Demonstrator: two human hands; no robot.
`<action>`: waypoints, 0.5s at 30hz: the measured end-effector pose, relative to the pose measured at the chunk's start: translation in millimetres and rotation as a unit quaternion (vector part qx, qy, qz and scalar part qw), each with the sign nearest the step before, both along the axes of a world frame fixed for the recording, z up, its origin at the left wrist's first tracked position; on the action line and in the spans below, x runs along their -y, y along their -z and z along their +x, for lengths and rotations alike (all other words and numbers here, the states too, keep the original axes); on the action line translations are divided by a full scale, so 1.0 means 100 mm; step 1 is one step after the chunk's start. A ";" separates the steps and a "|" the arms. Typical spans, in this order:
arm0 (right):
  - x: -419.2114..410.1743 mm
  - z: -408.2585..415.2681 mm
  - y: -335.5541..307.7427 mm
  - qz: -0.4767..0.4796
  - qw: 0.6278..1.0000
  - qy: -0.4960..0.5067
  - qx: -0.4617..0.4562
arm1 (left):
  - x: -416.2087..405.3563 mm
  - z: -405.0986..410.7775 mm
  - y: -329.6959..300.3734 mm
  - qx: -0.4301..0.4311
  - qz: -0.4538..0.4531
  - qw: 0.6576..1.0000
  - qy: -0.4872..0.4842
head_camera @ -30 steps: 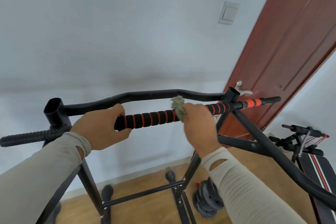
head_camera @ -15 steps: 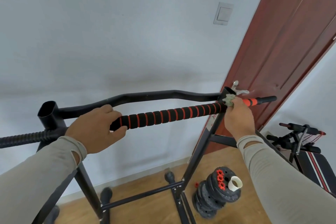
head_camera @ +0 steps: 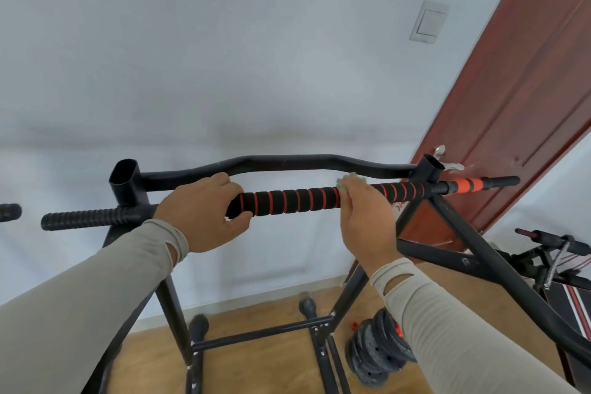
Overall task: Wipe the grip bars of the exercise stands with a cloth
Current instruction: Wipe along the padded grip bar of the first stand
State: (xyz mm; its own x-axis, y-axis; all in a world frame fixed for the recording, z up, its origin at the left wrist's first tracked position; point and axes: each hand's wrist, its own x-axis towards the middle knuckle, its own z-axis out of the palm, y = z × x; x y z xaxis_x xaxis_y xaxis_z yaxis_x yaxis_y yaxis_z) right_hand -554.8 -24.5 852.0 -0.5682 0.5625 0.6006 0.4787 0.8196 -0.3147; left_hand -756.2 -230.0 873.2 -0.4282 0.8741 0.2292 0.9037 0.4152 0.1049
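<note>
Left hand (head_camera: 204,211) is curling round the left end of the black-and-orange grip bar (head_camera: 287,201) | right hand (head_camera: 364,217) is pinching a greenish cloth (head_camera: 347,181) against the bar right of middle | stand (head_camera: 128,182) is standing on the wood floor (head_camera: 256,371), weight plates (head_camera: 377,352) lying beside its base.

Home gym: pull-up stand (head_camera: 428,176), weight plates (head_camera: 377,352), door (head_camera: 527,112).

Grip bar (head_camera: 287,201): horizontal black foam tube with thin orange rings, spanning the gap between the 2 hands and continuing past the right hand (head_camera: 364,217). The left hand (head_camera: 204,214) wraps its near end. Cloth (head_camera: 347,181): small, pale green, bunched against the bar top under the right fingers.
</note>
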 end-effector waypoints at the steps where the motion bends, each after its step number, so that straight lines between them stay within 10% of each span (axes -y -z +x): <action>1: 0.11 -0.06 0.00 0.008 1.000 -0.014 -0.004 | 0.01 -0.01 0.00 0.017 0.003 1.000 0.001; 15: 0.90 -0.69 0.28 0.076 0.978 -0.192 0.010 | -0.01 -0.11 0.01 0.050 0.032 0.998 -0.013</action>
